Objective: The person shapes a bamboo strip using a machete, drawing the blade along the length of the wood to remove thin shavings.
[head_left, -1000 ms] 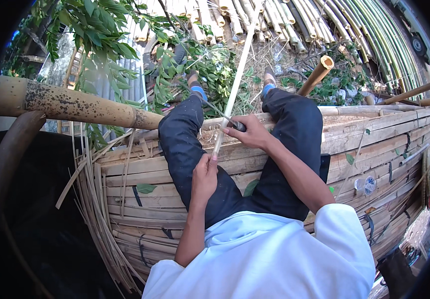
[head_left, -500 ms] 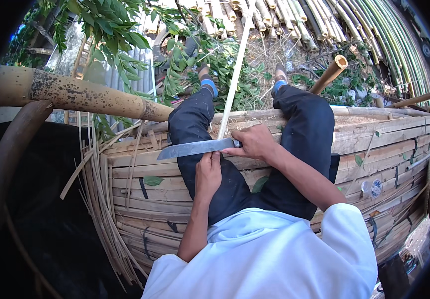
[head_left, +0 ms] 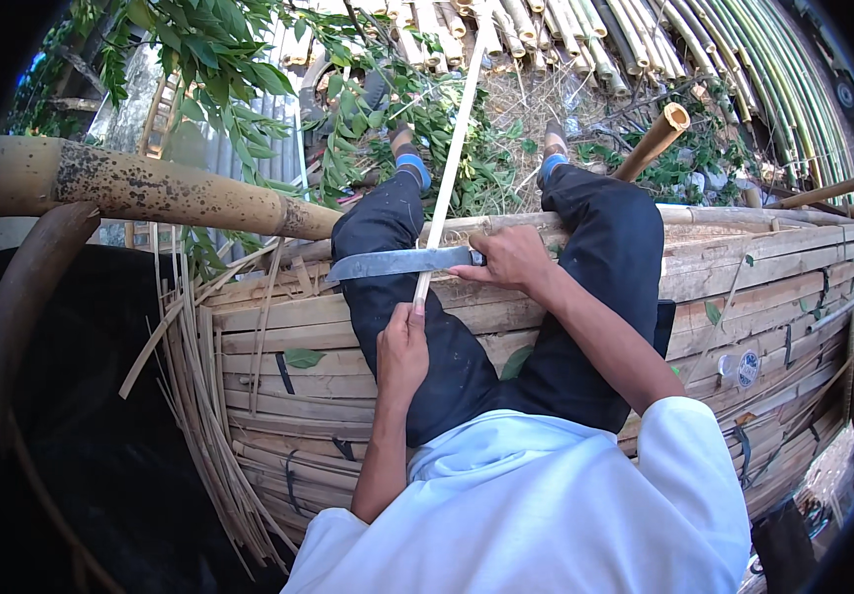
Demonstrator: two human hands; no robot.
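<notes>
A long pale bamboo strip [head_left: 457, 158] runs from between my legs up toward the far bamboo poles. My left hand [head_left: 403, 348] is closed on its near end, thumb on top, above my left thigh. In my right hand [head_left: 514, 259] is the handle of a large knife [head_left: 397, 263] with a broad grey blade. The blade lies across the strip, a little beyond my left hand, its tip pointing left. My right fingers wrap round the handle close to the blade.
I sit on bundled bamboo slats [head_left: 279, 421]. A thick bamboo pole [head_left: 180, 188] crosses at the left, above thin hanging strips [head_left: 194, 396]. A cut bamboo stub [head_left: 655, 144] rises beyond my right knee. Leafy branches [head_left: 219, 49] hang ahead, and stacked poles [head_left: 744, 59] lie at the far right.
The knife and my right hand have moved away from me along the strip and slightly up. My left hand has shifted slightly nearer and left, leaving more strip visible between hand and blade.
</notes>
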